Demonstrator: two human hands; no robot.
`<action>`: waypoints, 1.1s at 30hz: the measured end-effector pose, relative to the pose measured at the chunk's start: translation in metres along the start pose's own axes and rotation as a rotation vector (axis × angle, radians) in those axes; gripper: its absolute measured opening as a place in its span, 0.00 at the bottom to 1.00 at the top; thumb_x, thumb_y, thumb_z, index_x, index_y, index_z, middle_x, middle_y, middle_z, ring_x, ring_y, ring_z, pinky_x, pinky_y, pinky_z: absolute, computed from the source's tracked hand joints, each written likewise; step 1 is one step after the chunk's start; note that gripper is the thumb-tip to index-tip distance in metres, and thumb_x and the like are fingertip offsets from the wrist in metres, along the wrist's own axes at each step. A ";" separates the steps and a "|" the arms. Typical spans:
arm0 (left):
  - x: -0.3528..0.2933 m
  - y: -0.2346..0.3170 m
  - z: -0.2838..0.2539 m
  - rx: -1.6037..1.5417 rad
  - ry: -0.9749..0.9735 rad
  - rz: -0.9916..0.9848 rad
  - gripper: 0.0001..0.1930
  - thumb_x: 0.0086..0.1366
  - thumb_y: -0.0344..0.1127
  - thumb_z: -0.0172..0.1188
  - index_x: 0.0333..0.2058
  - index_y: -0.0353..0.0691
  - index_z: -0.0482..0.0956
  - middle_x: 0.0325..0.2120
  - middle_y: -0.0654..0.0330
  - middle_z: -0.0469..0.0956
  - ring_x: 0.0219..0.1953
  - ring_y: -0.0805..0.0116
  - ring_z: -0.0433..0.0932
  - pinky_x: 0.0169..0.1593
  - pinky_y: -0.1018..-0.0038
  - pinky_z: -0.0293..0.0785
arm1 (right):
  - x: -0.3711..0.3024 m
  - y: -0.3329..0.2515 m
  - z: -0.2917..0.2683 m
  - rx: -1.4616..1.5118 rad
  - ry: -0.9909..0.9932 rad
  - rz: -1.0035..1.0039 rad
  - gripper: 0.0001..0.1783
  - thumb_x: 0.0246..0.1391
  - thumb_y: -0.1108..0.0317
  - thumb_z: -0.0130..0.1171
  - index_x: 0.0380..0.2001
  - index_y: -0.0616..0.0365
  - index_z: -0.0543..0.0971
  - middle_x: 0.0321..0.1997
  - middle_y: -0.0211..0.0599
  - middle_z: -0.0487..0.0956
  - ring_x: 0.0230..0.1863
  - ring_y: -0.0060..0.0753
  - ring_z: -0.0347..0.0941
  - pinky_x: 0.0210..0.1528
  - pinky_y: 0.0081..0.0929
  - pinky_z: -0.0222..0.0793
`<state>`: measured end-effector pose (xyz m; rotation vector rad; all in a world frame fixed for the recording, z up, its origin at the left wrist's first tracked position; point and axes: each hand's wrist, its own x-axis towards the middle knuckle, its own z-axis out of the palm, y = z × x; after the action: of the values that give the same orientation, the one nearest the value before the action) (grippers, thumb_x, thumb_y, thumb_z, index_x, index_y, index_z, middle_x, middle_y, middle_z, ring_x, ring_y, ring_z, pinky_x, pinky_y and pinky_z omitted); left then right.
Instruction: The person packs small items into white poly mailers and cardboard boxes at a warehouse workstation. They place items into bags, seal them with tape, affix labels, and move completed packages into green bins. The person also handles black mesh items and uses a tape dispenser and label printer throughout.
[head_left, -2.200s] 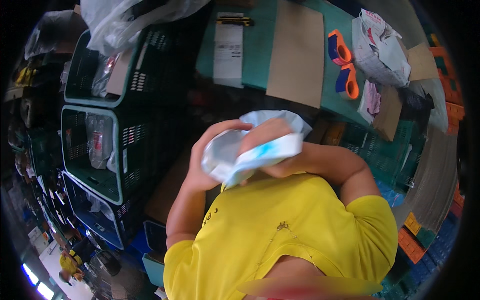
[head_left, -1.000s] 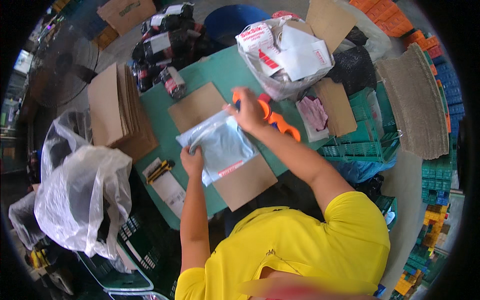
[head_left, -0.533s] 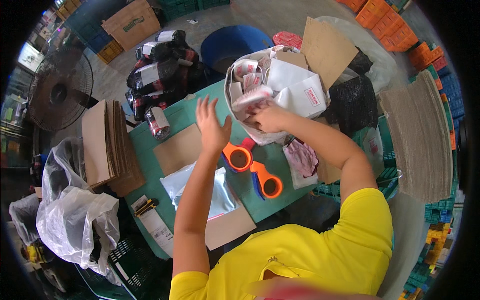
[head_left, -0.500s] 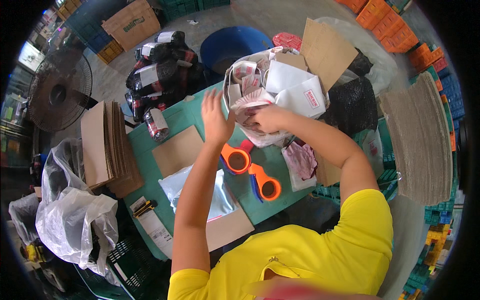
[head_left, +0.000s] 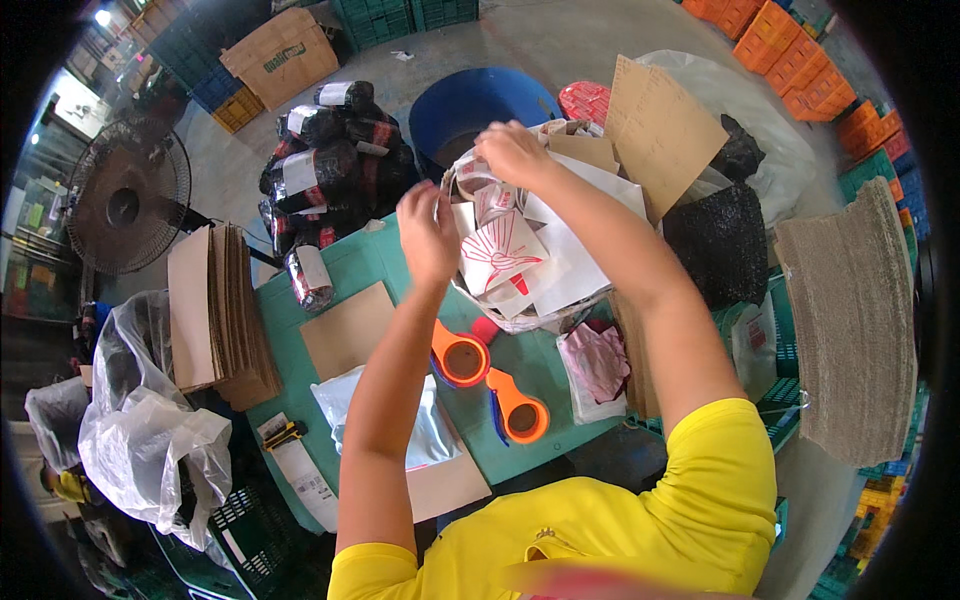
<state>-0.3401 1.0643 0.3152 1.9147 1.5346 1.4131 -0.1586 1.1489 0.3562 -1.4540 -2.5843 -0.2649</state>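
A round white sack (head_left: 545,322) full of paper scraps, white sheets and cardboard pieces stands at the far right end of the green table (head_left: 535,375). My left hand (head_left: 430,238) is at its left edge, fingers bent closed around the rim. Farther over, my right hand (head_left: 512,153) pinches the rim on the far left side; its fingertips are partly hidden. Between them, a white paper piece with red printed lines (head_left: 497,252) lies on top of the pile. Two orange tape dispensers (head_left: 460,360) rest on the table nearer to me.
Flat cardboard (head_left: 350,325) and a silvery plastic pouch (head_left: 425,425) lie left of the dispensers, a yellow-black cutter (head_left: 285,435) farther left. Black-wrapped bundles (head_left: 315,175) and a blue tub (head_left: 470,100) stand beyond. Cardboard stacks (head_left: 845,320) flank the table; a fan (head_left: 122,205) is at left.
My right hand has left the papers inside the sack and moved to its far rim. My left hand, previously spread, has closed at the near-left rim. The red-lined paper now lies exposed.
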 end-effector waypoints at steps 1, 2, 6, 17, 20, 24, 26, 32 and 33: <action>0.012 0.003 0.005 0.009 0.144 0.069 0.15 0.59 0.34 0.66 0.45 0.39 0.81 0.51 0.52 0.77 0.57 0.58 0.71 0.64 0.59 0.60 | 0.002 0.002 -0.013 0.032 0.087 -0.089 0.07 0.51 0.67 0.60 0.31 0.54 0.84 0.37 0.41 0.81 0.43 0.48 0.77 0.44 0.39 0.73; 0.024 0.005 0.006 -0.063 0.182 0.088 0.14 0.58 0.31 0.67 0.44 0.38 0.82 0.47 0.52 0.79 0.53 0.61 0.74 0.60 0.62 0.64 | 0.005 0.003 -0.023 0.280 0.157 -0.111 0.08 0.53 0.66 0.59 0.32 0.56 0.84 0.38 0.39 0.82 0.43 0.44 0.78 0.44 0.37 0.73; 0.051 0.000 -0.004 -0.468 0.160 -0.195 0.08 0.58 0.24 0.67 0.37 0.34 0.82 0.30 0.59 0.82 0.33 0.75 0.77 0.41 0.76 0.74 | 0.012 -0.003 -0.023 1.149 0.387 0.050 0.20 0.56 0.56 0.64 0.43 0.62 0.79 0.45 0.41 0.82 0.46 0.37 0.78 0.48 0.32 0.74; 0.036 -0.010 -0.023 -0.251 0.129 0.187 0.08 0.60 0.26 0.68 0.38 0.33 0.82 0.52 0.60 0.77 0.48 0.75 0.76 0.49 0.77 0.73 | 0.020 0.002 -0.013 0.829 0.178 0.052 0.22 0.56 0.48 0.59 0.31 0.57 0.85 0.39 0.44 0.82 0.40 0.47 0.79 0.44 0.39 0.72; 0.036 -0.005 -0.038 -0.558 0.128 -0.106 0.11 0.61 0.25 0.67 0.43 0.34 0.80 0.37 0.63 0.82 0.40 0.77 0.79 0.43 0.77 0.75 | 0.019 -0.009 -0.008 1.103 0.397 0.160 0.28 0.53 0.44 0.63 0.43 0.59 0.82 0.39 0.46 0.80 0.42 0.48 0.78 0.49 0.39 0.72; 0.022 -0.004 -0.063 -0.737 0.061 -0.196 0.19 0.57 0.22 0.69 0.48 0.37 0.79 0.46 0.56 0.78 0.46 0.71 0.78 0.47 0.74 0.76 | 0.005 -0.017 -0.006 0.361 0.050 0.262 0.18 0.54 0.58 0.62 0.46 0.54 0.80 0.45 0.38 0.77 0.51 0.49 0.73 0.52 0.44 0.70; 0.016 -0.003 -0.067 -0.670 -0.072 -0.346 0.18 0.56 0.23 0.70 0.46 0.36 0.80 0.49 0.56 0.77 0.48 0.67 0.79 0.47 0.73 0.76 | 0.002 -0.016 -0.017 0.191 0.338 0.074 0.09 0.53 0.64 0.60 0.35 0.52 0.83 0.42 0.36 0.78 0.47 0.46 0.75 0.48 0.43 0.72; 0.009 0.005 -0.060 -0.557 -0.043 -0.147 0.10 0.56 0.26 0.71 0.38 0.34 0.84 0.45 0.57 0.81 0.51 0.66 0.75 0.55 0.73 0.69 | 0.010 -0.020 -0.034 0.837 0.276 -0.033 0.15 0.53 0.59 0.64 0.39 0.57 0.84 0.41 0.41 0.81 0.42 0.50 0.78 0.45 0.36 0.73; 0.007 0.006 -0.062 -0.572 -0.021 -0.202 0.12 0.57 0.25 0.70 0.41 0.32 0.82 0.43 0.59 0.81 0.51 0.68 0.75 0.53 0.74 0.71 | 0.010 -0.020 -0.027 0.889 0.301 0.075 0.15 0.52 0.59 0.64 0.40 0.57 0.83 0.41 0.42 0.81 0.42 0.49 0.78 0.45 0.35 0.73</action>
<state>-0.3882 1.0481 0.3518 1.3873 1.1101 1.5225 -0.1794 1.1406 0.3831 -1.0495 -1.9627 0.5629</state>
